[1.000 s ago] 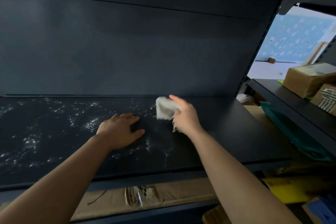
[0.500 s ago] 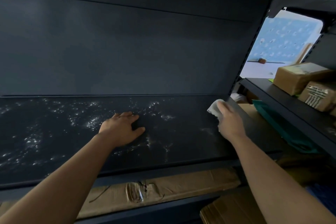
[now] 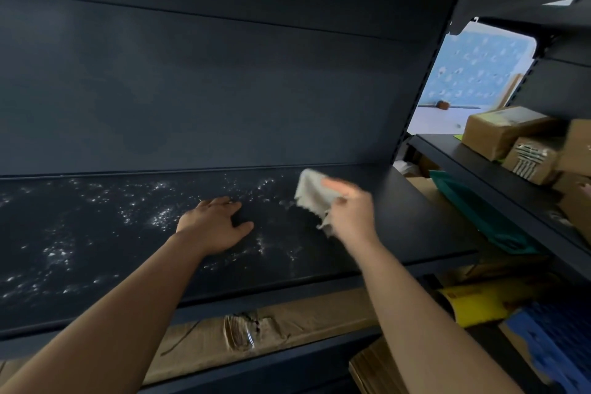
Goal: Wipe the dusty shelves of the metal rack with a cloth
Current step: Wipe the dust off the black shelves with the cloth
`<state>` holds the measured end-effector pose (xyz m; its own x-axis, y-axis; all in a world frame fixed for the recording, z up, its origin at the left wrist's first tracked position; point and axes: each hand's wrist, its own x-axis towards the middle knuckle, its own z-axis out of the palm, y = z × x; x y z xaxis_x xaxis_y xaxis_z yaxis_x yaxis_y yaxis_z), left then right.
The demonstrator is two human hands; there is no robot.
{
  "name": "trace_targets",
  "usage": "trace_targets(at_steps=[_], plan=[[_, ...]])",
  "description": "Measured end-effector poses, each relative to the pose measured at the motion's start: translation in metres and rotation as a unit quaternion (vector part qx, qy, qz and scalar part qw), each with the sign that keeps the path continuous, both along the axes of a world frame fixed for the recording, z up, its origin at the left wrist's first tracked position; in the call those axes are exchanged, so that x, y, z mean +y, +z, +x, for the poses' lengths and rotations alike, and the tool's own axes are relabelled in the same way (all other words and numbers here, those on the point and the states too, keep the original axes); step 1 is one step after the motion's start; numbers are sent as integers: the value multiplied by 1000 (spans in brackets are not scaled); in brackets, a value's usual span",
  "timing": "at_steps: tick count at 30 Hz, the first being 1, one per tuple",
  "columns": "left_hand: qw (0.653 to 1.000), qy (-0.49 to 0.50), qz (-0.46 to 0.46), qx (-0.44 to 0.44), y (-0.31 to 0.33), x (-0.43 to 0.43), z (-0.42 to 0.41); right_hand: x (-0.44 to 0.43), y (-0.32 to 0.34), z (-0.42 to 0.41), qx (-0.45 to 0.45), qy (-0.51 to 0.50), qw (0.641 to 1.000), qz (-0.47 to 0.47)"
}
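Note:
A dark metal shelf [image 3: 415, 227] stretches across the view, speckled with white dust over its left and middle parts; its right end looks clean. My left hand [image 3: 212, 224] lies flat, palm down, on the dusty middle of the shelf. My right hand [image 3: 350, 214] grips a crumpled pale grey cloth [image 3: 311, 192] and holds it against the shelf just right of the dust, near the back panel. The hand is motion-blurred.
The rack's dark back panel [image 3: 208, 89] rises behind the shelf. A second shelf [image 3: 473, 166] at the right carries cardboard boxes [image 3: 502, 131]. A teal tray [image 3: 479, 211] sits below it. A long cardboard box [image 3: 256, 326] and a yellow package [image 3: 476, 301] lie on lower levels.
My right hand swept the cloth out to the shelf's right end and has now come back left toward the middle. The left hand has stayed planted.

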<state>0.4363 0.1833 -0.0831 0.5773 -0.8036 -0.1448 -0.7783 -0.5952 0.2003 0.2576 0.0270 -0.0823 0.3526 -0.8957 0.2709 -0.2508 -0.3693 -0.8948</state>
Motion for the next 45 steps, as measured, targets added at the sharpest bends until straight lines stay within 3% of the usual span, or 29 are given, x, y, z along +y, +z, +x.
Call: trace_targets(at_steps=[2,5,7,13,17,19,21,25,27,31,36,39,42,45], plan=[[1000,-10,-1,2,0,-4,-8,-29,2,-35,30,-79,996,8],[1000,-18,-14,-3,1,-11,-17,-60,-6,-94,268,-106,956,-58],[1000,-19,-7,-1,1,-8,-13,-63,-16,-94,317,-94,941,-74],[999,34,11,-8,-9,9,11,8,-31,-19,269,91,950,-133],[999,37,12,-8,-9,17,17,45,-35,12,169,215,957,-100],[999,43,4,-6,-9,21,22,24,-33,13,141,158,967,-140],[999,47,-8,-22,-6,23,24,-14,-30,-3,183,53,969,-159],[997,57,0,-48,-2,23,25,-82,-39,-39,368,-83,908,-183],[997,53,14,-48,-1,23,25,-91,-40,-34,364,-80,912,-170],[998,56,24,-36,-5,24,25,-73,-32,7,289,-26,954,-79],[997,63,12,-40,-7,24,26,-3,-26,64,283,149,932,-169],[997,64,8,-32,-5,25,27,15,-23,80,217,206,936,-184],[996,76,1,-43,-2,32,34,-20,-19,75,161,119,963,-181],[993,100,8,-64,-4,42,44,-83,-20,52,186,-26,979,-78]])
